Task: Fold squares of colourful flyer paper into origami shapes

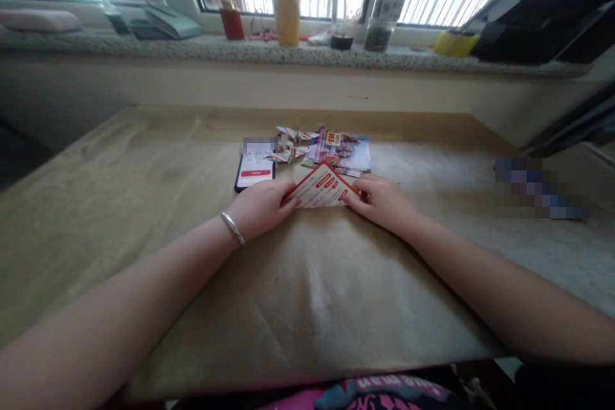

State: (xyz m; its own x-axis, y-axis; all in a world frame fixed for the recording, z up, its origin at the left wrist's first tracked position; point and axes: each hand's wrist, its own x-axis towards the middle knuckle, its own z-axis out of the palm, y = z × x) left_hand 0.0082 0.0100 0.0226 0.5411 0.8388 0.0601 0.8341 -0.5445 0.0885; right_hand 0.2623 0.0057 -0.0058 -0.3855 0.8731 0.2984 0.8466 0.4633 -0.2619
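Note:
A printed sheet of paper (321, 191), white with red edges and red labels, is folded into a triangle with its peak pointing away from me. My left hand (270, 204) pinches its left corner between thumb and fingers; a silver bangle circles that wrist. At the opposite corner my right hand (377, 198) grips the paper the same way. Just beyond lie folded paper cranes (289, 152) and a stack of colourful printed sheets (348, 152). A phone (255, 170) with a lit screen rests behind my left hand.
A tan cover lies over the table (216, 307). A blurred-out flat item (538, 189) is at the right. Along the stone windowsill (182, 48) stand a red jar (232, 20), a tall yellow cylinder (287, 0), a clear container (383, 19) and a black bulky object (538, 13).

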